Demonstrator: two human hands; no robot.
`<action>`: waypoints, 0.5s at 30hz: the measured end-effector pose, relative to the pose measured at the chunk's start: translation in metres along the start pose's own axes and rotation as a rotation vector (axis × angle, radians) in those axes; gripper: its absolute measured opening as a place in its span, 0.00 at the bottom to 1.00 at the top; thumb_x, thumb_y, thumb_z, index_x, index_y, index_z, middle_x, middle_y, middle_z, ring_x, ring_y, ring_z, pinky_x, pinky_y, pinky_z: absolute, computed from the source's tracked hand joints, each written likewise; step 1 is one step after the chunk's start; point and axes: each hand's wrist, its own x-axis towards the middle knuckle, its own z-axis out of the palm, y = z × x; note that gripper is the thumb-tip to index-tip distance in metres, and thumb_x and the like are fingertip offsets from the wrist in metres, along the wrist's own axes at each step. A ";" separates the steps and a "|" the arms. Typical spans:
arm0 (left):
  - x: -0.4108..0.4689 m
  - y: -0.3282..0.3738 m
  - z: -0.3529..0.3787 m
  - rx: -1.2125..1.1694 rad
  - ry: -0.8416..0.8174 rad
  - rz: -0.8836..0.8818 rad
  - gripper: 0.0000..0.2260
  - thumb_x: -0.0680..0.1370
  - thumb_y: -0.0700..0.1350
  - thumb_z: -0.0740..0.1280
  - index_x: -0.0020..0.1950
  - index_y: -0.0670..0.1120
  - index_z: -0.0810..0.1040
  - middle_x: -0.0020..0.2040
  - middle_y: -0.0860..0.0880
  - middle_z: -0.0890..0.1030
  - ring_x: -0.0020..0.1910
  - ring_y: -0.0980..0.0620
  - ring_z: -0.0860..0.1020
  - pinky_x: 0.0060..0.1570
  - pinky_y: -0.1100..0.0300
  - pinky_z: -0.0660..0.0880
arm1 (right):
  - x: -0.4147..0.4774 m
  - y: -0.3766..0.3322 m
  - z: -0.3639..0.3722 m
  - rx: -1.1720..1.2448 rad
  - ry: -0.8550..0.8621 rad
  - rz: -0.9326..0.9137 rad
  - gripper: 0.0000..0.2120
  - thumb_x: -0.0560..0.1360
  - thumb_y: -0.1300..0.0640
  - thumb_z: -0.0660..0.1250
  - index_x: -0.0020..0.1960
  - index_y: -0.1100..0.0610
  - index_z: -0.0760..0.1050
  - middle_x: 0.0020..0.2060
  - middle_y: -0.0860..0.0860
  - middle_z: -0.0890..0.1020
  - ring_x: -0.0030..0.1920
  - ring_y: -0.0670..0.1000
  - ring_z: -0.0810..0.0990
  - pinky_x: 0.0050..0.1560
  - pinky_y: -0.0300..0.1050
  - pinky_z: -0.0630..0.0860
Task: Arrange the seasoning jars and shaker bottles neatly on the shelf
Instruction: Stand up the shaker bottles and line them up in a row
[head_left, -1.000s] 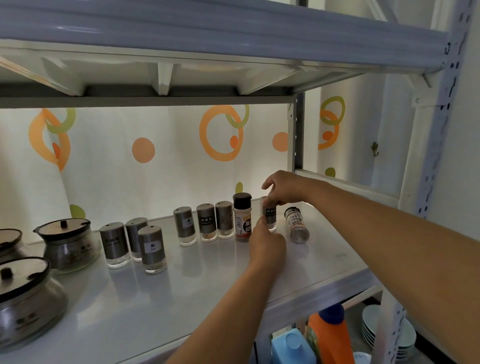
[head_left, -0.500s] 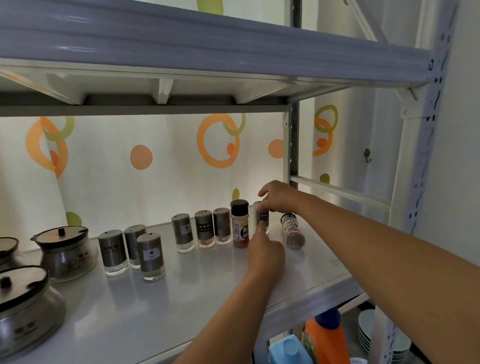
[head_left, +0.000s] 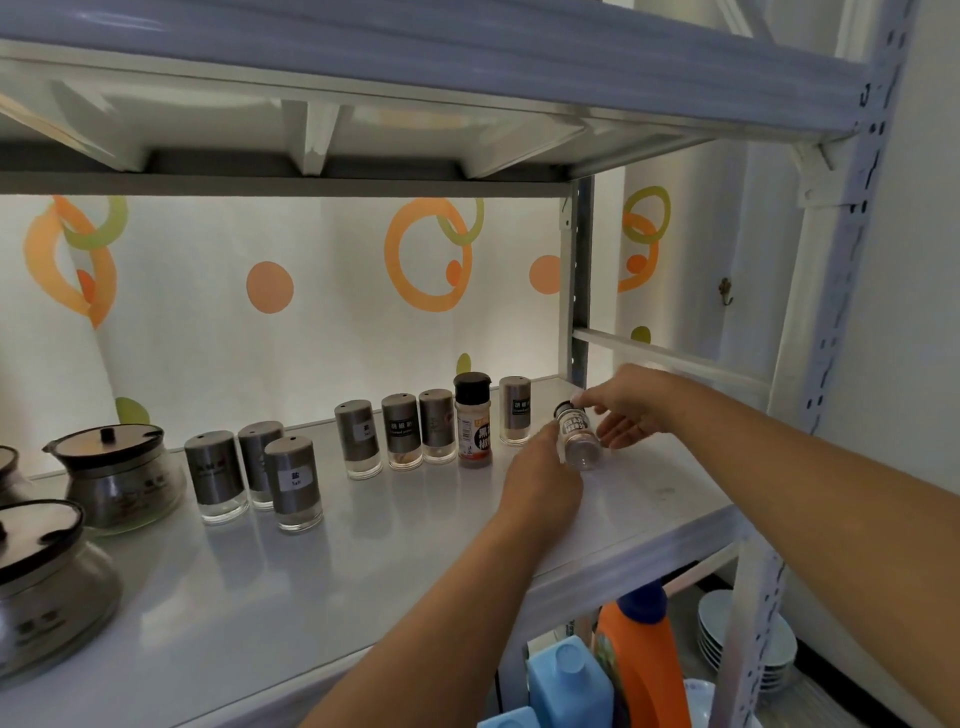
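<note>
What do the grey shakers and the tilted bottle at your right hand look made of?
Shakers: matte grey sleeve, likely brushed metal, over a clear base, glass or plastic; the bottom is see-through. Bottle: clear glass or plastic, see-through below its printed label.

Two bare forearms, slim at the wrists, with a bare left hand (head_left: 543, 475) and bare right hand (head_left: 631, 410).

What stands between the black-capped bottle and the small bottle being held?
One upright grey shaker, just right of the black-capped bottle; the head view shows it.
</note>
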 end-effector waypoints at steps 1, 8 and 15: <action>-0.001 0.001 0.001 0.036 -0.016 0.031 0.24 0.78 0.35 0.58 0.75 0.46 0.63 0.71 0.46 0.71 0.69 0.47 0.69 0.63 0.60 0.65 | -0.002 -0.001 0.001 -0.015 -0.027 0.017 0.21 0.77 0.49 0.67 0.60 0.66 0.72 0.41 0.62 0.81 0.36 0.56 0.81 0.34 0.46 0.79; 0.003 -0.005 0.001 0.021 -0.031 0.039 0.25 0.77 0.33 0.56 0.74 0.48 0.65 0.68 0.45 0.74 0.67 0.46 0.72 0.61 0.59 0.67 | -0.002 -0.007 0.014 -0.067 -0.106 0.067 0.19 0.76 0.46 0.67 0.45 0.63 0.74 0.39 0.59 0.81 0.38 0.55 0.81 0.43 0.46 0.80; 0.009 -0.010 0.003 -0.126 0.003 0.006 0.26 0.75 0.36 0.55 0.73 0.47 0.64 0.70 0.43 0.72 0.70 0.44 0.69 0.68 0.53 0.66 | 0.001 -0.004 0.019 -0.048 -0.103 0.029 0.17 0.73 0.47 0.72 0.43 0.62 0.76 0.41 0.59 0.83 0.40 0.56 0.83 0.45 0.47 0.82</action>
